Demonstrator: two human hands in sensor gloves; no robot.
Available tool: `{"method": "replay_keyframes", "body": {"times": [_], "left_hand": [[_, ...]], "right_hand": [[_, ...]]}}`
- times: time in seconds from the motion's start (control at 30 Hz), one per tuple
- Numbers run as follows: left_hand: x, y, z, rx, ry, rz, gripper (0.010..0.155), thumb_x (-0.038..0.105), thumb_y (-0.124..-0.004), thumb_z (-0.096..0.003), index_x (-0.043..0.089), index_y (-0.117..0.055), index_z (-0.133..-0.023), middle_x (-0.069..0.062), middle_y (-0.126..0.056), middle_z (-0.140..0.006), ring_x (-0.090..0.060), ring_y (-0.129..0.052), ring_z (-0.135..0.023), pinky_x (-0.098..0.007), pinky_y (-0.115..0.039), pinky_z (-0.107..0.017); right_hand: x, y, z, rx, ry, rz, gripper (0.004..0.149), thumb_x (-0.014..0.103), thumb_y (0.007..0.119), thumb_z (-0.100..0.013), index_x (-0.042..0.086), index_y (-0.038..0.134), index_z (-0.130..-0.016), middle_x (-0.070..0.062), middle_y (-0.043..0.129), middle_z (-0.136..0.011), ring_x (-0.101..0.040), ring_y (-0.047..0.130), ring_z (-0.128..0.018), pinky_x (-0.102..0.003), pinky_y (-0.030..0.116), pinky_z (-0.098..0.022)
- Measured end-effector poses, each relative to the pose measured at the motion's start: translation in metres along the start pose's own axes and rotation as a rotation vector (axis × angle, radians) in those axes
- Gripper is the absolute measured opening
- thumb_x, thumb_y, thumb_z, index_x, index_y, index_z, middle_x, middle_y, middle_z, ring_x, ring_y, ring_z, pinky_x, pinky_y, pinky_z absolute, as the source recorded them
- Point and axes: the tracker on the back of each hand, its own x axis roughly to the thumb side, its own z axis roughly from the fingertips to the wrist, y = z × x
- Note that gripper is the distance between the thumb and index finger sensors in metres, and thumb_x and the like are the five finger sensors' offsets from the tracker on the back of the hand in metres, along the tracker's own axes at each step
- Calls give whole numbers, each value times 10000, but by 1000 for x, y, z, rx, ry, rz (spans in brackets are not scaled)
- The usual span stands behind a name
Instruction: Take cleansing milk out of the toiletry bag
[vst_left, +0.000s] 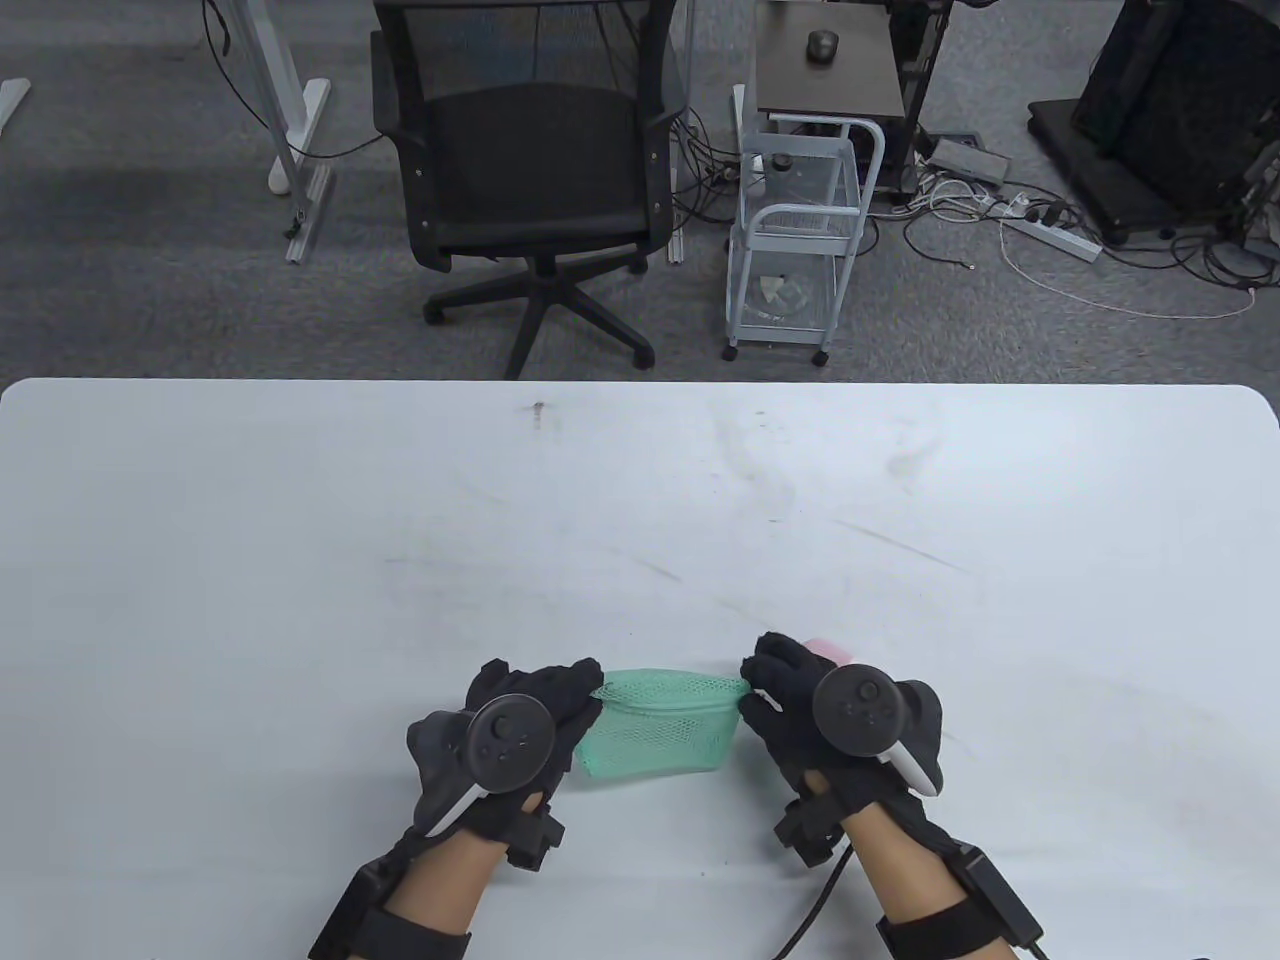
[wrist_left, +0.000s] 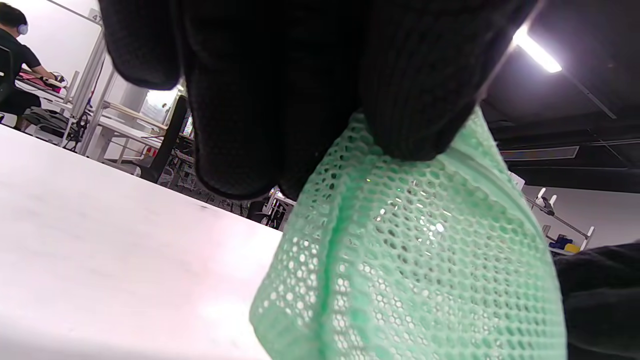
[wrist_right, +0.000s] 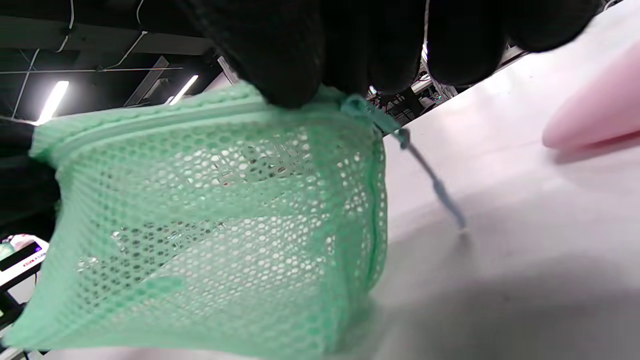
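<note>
From above, the left hand (vst_left: 520, 745) and right hand (vst_left: 840, 720) pinched opposite ends of the green mesh toiletry bag (vst_left: 660, 735), stretched left-right near the table's (vst_left: 640, 520) front edge. Left wrist: fingers (wrist_left: 415, 100) gripped mesh. Right wrist: a pink object (wrist_right: 595, 115) lay just beyond.

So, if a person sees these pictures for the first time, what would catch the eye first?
First the green mesh toiletry bag, near the front edge of the white table, held up between two black-gloved hands. The left hand pinches its left end, and the right hand pinches its right end by the zipper. Next is a pink object lying on the table just beyond the right hand.
</note>
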Motion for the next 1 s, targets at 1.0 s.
{"method": "replay_keyframes", "body": {"times": [1.0], "left_hand": [[-34, -48, -22, -238, 286, -28, 467, 405, -900, -486, 217, -913, -912, -93, -1064, -825, -370, -1074, -674, -622, -706, -670]], "right_hand": [[5, 7, -5, -94, 44, 128, 508, 267, 891, -531, -33, 820, -934, -348, 699, -1071, -690, 711, -850, -741, 614, -592]]}}
